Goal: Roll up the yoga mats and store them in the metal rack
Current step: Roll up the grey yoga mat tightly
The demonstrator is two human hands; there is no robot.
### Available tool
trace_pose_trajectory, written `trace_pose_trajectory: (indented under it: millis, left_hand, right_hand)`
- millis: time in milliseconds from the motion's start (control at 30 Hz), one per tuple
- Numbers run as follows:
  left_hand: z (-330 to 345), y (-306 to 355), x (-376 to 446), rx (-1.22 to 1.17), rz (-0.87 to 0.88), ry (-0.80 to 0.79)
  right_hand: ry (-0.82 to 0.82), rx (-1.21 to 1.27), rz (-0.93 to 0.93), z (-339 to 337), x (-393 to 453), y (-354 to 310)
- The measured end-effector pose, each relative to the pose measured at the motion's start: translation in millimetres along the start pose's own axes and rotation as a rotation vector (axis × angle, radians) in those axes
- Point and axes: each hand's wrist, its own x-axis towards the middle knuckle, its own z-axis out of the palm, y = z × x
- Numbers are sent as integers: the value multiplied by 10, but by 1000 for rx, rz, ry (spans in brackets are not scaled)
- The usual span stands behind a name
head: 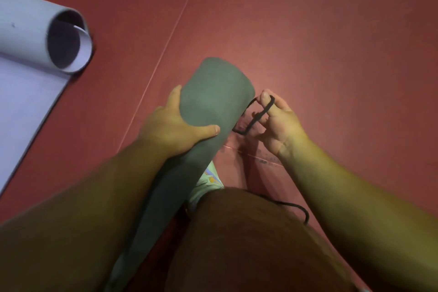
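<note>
A rolled grey yoga mat (213, 97) stands tilted in front of me, its far end pointing away, its lower part running down past my knee. My left hand (175, 125) grips the roll from the left, thumb across its near side. My right hand (277, 121) is just right of the roll and pinches a black strap (257, 115), whose loop hangs around my fingertips and leads toward the mat. A lilac yoga mat (35, 38) lies at the left, partly rolled into a loose tube with its flat part spread toward me.
The floor (308, 19) is dark red with a thin pale seam (175, 28) running diagonally. My bent knee (237, 232) and a light shoe (208, 180) fill the lower middle. A black cord (296, 208) lies on the floor by the knee. No rack is in view.
</note>
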Motion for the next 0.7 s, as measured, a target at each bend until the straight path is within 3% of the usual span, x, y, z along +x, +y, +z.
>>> trace_pose_trajectory:
  millis: [167, 433, 700]
  left_hand:
    - [-4, -43, 8, -33, 27, -2]
    - [-130, -195, -48, -201, 43, 13]
    - [-750, -559, -670, -349, 150, 213]
  right_hand:
    - [-200, -40, 29, 266, 28, 117]
    - [-297, -94, -77, 551, 44, 92]
    - [-526, -330, -224, 1297, -733, -249]
